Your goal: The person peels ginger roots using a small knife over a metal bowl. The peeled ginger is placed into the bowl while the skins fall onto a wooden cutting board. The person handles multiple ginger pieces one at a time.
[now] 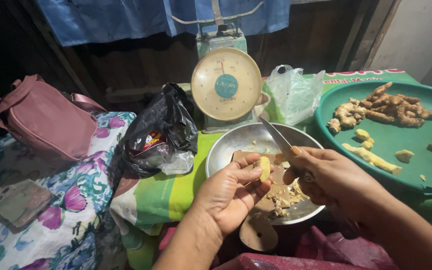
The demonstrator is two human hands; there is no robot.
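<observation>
Held a peeled yellow root piece pinched in the left hand over the near rim of the metal bowl; gripped a knife in the right hand, blade pointing up.

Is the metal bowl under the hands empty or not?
Not empty: the metal bowl holds brown peel scraps and a small wooden board.

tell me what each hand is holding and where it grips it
The left hand pinches a small peeled ginger piece between thumb and fingertips; the right hand grips a knife by its handle.
</observation>
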